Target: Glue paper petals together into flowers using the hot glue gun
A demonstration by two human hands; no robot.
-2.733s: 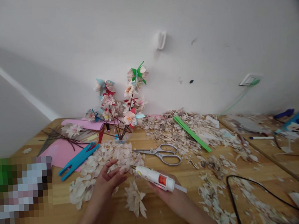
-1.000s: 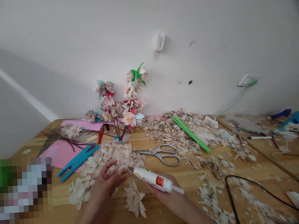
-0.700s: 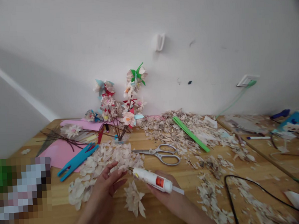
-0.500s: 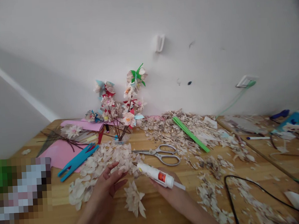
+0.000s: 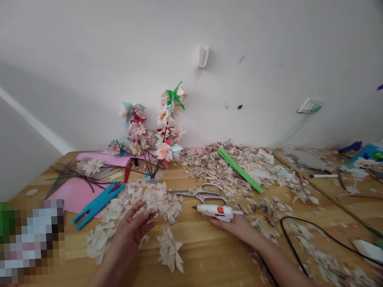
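Observation:
My left hand [image 5: 131, 226] lies open, fingers stretched flat on the near edge of a pile of pale paper petals [image 5: 149, 197]. A finished pale paper flower [image 5: 169, 249] rests on the wooden table [image 5: 204, 262] just right of that hand. My right hand [image 5: 236, 227] reaches out to the right and grips a white glue gun [image 5: 216, 210], held low on the table with its nozzle pointing left. Silver scissors [image 5: 200, 193] lie right behind the gun.
A bunch of paper flowers on stems [image 5: 152, 137] stands at the wall. Pink paper [image 5: 74, 194], a blue cut piece [image 5: 98, 203] and dark sticks lie left. Green strips [image 5: 239, 171], paper scraps, a black cable [image 5: 312, 235] and a marker [image 5: 323, 176] lie right.
My right hand has carried the glue gun away from my left hand, to the right and down to the table by the scissors. My left hand has flattened onto the petals.

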